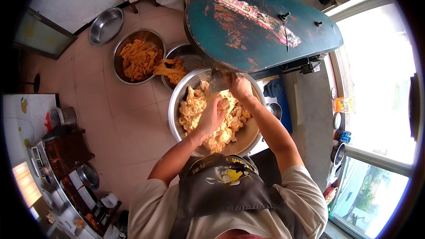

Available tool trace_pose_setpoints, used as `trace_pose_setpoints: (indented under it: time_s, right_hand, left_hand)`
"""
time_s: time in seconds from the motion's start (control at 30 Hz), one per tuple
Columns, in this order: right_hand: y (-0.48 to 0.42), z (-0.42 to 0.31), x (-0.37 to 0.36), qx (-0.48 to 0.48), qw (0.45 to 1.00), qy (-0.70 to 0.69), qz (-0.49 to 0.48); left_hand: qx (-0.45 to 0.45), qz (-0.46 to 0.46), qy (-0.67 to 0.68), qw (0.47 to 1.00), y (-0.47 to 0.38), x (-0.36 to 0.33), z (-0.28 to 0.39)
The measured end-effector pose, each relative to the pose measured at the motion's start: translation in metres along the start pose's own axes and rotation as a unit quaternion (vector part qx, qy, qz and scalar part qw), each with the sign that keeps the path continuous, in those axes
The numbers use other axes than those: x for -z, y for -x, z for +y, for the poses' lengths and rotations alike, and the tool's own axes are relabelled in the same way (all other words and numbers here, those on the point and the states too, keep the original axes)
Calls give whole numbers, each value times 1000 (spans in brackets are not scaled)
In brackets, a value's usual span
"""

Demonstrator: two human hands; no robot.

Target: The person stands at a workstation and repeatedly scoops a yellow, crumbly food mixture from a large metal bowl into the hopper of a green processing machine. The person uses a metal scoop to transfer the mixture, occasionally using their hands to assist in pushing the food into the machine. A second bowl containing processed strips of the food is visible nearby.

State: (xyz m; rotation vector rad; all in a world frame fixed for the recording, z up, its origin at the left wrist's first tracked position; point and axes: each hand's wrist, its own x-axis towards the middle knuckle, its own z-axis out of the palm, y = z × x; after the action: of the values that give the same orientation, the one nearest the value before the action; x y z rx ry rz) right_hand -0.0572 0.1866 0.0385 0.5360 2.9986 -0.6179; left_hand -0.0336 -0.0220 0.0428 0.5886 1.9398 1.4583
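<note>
Crumbly yellow dough (219, 139) lies in lumps inside a large metal bowl (174, 106) right before me. My left hand (212, 114) is over the bowl, its fingers curled around a lump of dough (224, 104). Farther forward, my right hand (240, 87) is bent down at the bowl's far side, under the edge of a green machine cover (265, 23). A thin metal plate (217, 81) stands beside it; whether the right hand grips anything is hidden. The cover has worn paint and a torn printed strip.
Flat orange noodle strips (141, 59) fill a metal basin (116, 61) on the tiled floor, and some strips trail into a second basin (192, 58). An emptied-looking metal basin (106, 26) leans near the wall. Small packages line the windowsill (344, 105) at right.
</note>
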Motion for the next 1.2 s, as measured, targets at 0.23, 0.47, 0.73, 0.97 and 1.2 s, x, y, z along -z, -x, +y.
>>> trace_pose_setpoints:
  time_s: [0.23, 0.47, 0.73, 0.97, 1.2]
  right_hand:
    - [17, 51, 10, -26, 998, -29, 52]
    - [71, 58, 38, 8, 987, -149, 56]
    - [101, 68, 31, 30, 982, -183, 34]
    - [118, 77, 35, 19, 979, -203, 8]
    - [93, 50, 44, 27, 982, -183, 34]
  left_hand:
    - [-141, 80, -351, 922, -91, 3, 16]
    - [-127, -326, -410, 842, -3, -11, -59]
    - [-213, -401, -489, 745, 0, -40, -85]
    - [-167, -341, -475, 793, 8, -31, -83]
    - [41, -238, -218, 946, -9, -13, -57]
